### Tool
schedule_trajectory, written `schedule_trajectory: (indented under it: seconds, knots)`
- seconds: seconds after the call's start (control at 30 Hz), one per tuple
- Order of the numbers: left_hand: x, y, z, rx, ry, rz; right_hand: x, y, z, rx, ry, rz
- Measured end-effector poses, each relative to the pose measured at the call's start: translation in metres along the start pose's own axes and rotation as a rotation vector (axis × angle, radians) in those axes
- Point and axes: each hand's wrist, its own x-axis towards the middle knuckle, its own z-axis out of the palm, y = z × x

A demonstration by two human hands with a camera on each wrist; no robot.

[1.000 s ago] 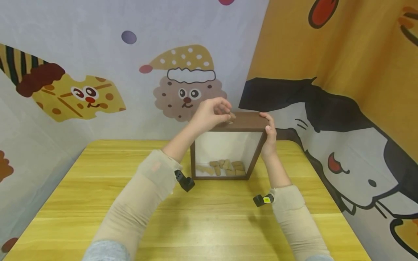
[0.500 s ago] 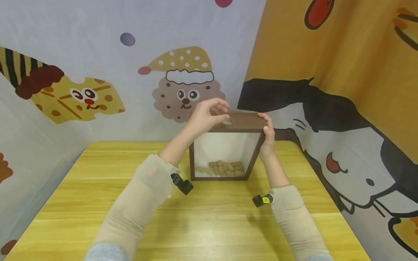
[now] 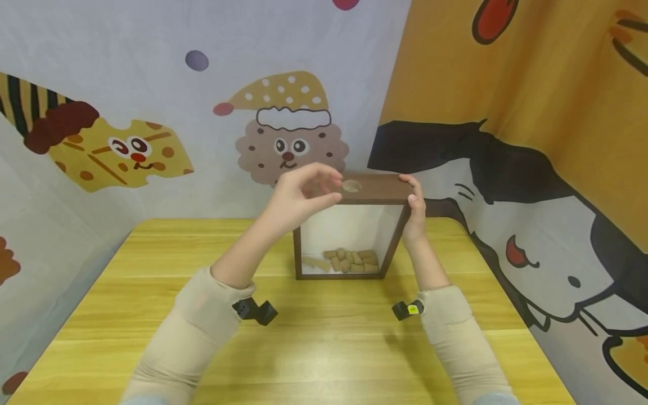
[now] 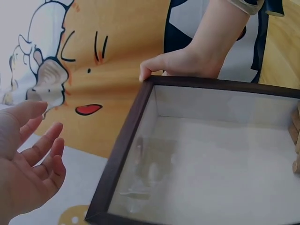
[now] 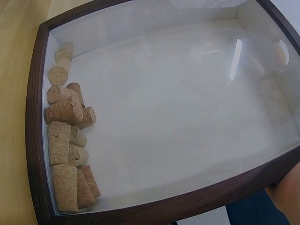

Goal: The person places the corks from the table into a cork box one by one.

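A brown-framed shadow box [image 3: 298,247] with a clear front and white back stands upright on the table. Several corks [image 5: 63,110] lie heaped along its bottom inside. A round hole [image 3: 351,185] pierces its top edge. Just left of that hole hovers my left hand [image 3: 304,194], thumb and fingers apart; in the left wrist view it holds nothing and is clear of the frame. My right hand [image 3: 416,216] grips the box's upper right corner, thumb at the front and fingers over the top. Much of that hand lies outside the right wrist view.
The box stands toward the back of a yellow wood-grain table [image 3: 324,349]. Behind it hangs a cartoon-printed cloth [image 3: 152,73], and an orange and white printed part [image 3: 455,73] closes off the right side. A small black camera sits on each wrist.
One second ago a cork showed at my left fingertips over the hole; now it is gone from them. The corks inside lie differently. My left hand has drawn back leftward; the right stays.
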Motion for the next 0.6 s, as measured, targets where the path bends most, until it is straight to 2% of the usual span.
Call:
schedule_trajectory:
  seconds: [0.17,0.3,0.47,0.6]
  knots:
    - [-0.024,0.001,-0.013,0.036,0.006,0.026,0.0,0.001,-0.001,-0.021,0.005,-0.006]
    - [-0.042,-0.002,-0.024,0.094,-0.004,0.039,0.0,0.0,-0.004,-0.082,0.0,-0.008]
    - [-0.064,-0.012,-0.04,0.167,-0.034,-0.012,0.0,-0.01,-0.013,-0.245,-0.051,0.019]
    - [-0.083,-0.025,-0.053,0.225,-0.055,-0.076,-0.005,-0.029,-0.014,-0.312,-0.105,0.05]
